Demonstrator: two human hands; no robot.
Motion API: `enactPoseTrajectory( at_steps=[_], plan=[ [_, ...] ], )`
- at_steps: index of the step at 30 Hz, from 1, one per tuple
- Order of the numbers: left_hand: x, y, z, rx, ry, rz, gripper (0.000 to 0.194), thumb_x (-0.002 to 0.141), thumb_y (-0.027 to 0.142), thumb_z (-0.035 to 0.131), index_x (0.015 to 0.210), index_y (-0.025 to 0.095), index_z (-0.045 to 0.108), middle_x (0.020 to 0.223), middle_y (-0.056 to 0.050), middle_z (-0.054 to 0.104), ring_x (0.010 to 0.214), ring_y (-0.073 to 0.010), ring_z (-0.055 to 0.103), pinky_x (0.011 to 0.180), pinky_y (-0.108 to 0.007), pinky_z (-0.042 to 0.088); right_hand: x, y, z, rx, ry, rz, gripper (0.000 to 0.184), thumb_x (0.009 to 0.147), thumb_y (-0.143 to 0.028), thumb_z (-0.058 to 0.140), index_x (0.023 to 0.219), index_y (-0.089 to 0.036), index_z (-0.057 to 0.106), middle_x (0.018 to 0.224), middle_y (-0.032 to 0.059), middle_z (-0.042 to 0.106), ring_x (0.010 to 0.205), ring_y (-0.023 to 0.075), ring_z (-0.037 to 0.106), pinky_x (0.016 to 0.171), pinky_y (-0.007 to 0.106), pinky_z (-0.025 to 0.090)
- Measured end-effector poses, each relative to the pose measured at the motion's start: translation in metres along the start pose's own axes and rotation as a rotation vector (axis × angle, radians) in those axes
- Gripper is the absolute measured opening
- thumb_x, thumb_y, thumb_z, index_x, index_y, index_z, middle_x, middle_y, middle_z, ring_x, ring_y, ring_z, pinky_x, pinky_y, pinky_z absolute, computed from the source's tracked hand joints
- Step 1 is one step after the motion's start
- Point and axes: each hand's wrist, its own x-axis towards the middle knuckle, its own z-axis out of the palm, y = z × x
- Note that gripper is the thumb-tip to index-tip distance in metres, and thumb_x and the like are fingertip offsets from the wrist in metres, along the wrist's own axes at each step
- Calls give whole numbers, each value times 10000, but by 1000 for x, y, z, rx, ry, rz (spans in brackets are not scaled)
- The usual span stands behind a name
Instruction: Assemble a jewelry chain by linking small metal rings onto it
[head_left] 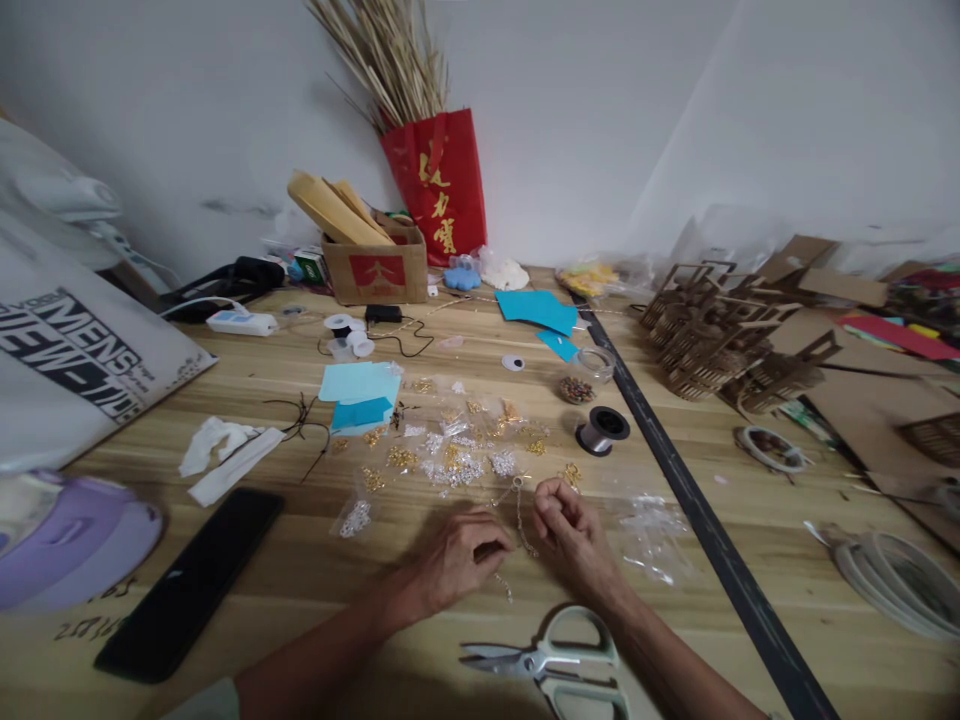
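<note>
A thin beaded chain (pixel 520 522) lies between my two hands, with a small ring (pixel 517 483) at its upper bend. My left hand (pixel 463 556) is closed, thumb and fingers curled together at the chain, and a short end of it comes out below the fingertips. To the right of the chain, my right hand (pixel 568 522) is closed in a pinch; what sits between its fingertips is too small to make out. Just beyond the hands are small bags and piles of silver findings (pixel 454 468) and gold findings (pixel 403 459). Scissors (pixel 536 662) lie nearest me, blades pointing left.
A spool of wire (pixel 602 431) and a bowl of beads (pixel 577 389) stand beyond my right hand. Clear plastic bags (pixel 651 535) lie right of it. A black phone (pixel 191 580) rests at left. Small woven baskets (pixel 697 335) crowd the right, past a black strip (pixel 675 480).
</note>
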Motion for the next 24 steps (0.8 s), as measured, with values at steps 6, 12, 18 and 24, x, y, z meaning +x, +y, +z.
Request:
enactPoseTrajectory(
  at_steps=[6, 12, 18, 24],
  plan=[
    [0, -4, 0, -61, 91, -126, 146, 757, 70, 614, 719, 189, 689, 694, -20, 698, 658, -155, 619, 669, -252, 490, -1, 5, -2, 49, -38, 18, 275, 894, -440, 611, 820, -196, 505, 544, -67, 452, 444, 68, 329, 427, 201, 217],
    [1, -6, -1, -203, 114, -218, 193, 824, 240, 613, 649, 161, 636, 619, -7, 613, 611, -137, 553, 621, -230, 433, -1, 11, -2, 74, -63, 24, 265, 899, -427, 608, 832, -194, 502, 558, -66, 459, 450, 63, 351, 427, 194, 237],
    [5, -3, -7, -249, 138, -180, 392, 883, 412, 558, 592, 152, 596, 725, -42, 586, 741, -167, 552, 701, -267, 420, -3, 9, -2, -17, -68, 27, 281, 905, -451, 587, 825, -198, 493, 560, -65, 474, 450, 65, 352, 428, 190, 247],
    [1, -7, -4, -260, 165, -190, 392, 880, 460, 562, 630, 159, 574, 686, -22, 553, 716, -168, 522, 697, -281, 402, -9, 4, 6, -317, -135, -32, 300, 933, -469, 506, 811, -195, 495, 606, -45, 469, 533, 102, 412, 495, 214, 313]
  ],
)
